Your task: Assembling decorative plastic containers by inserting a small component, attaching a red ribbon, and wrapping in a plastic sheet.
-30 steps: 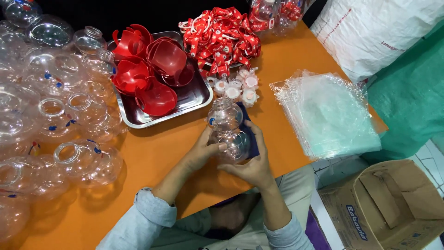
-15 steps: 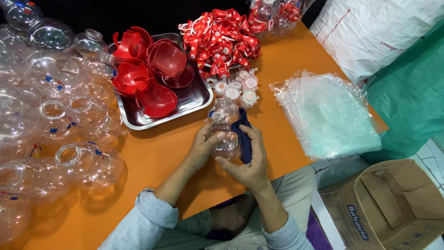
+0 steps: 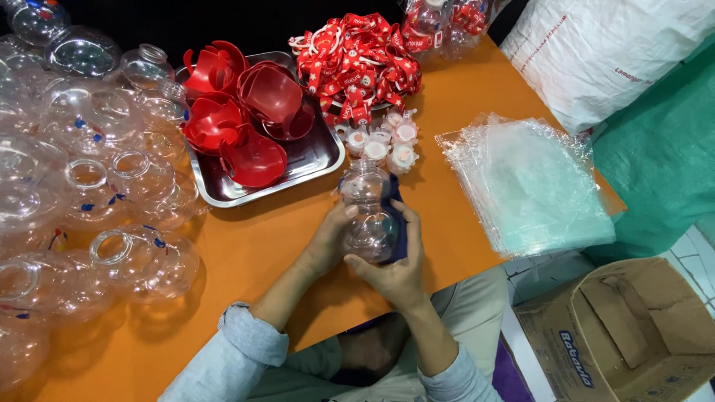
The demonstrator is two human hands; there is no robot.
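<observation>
**Both hands on a clear bottle, mid-desk**

Left hand (image 3: pixel 328 242) and right hand (image 3: pixel 395 268) are closed together around a clear bulbous plastic bottle (image 3: pixel 369 212), lifted just over the orange desk (image 3: pixel 246 260) near its front edge. A dark blue cloth (image 3: pixel 400 223) sits between the right palm and the bottle, which looks like wiping. Neck points away from the person.

Doing it well, as I judge it: thin plastic, so grip light, turn the bottle with the left hand while the cloth stays flat against the wall, and keep clear of the small white caps (image 3: pixel 383 141) just beyond it.

Surroundings: a steel tray (image 3: pixel 316 160) of red plastic holders (image 3: pixel 246 112) behind and to the left; a heap of red straps (image 3: pixel 357 63) at the far edge; a big pile of empty clear bottles (image 3: pixel 82 179) covering the left side; a stack of clear plastic bags (image 3: pixel 529 186) at the right. Off the desk: a white sack (image 3: pixel 618 52), green sheeting (image 3: pixel 663 156), an open cardboard box (image 3: pixel 625 327) on the tiled floor.
</observation>
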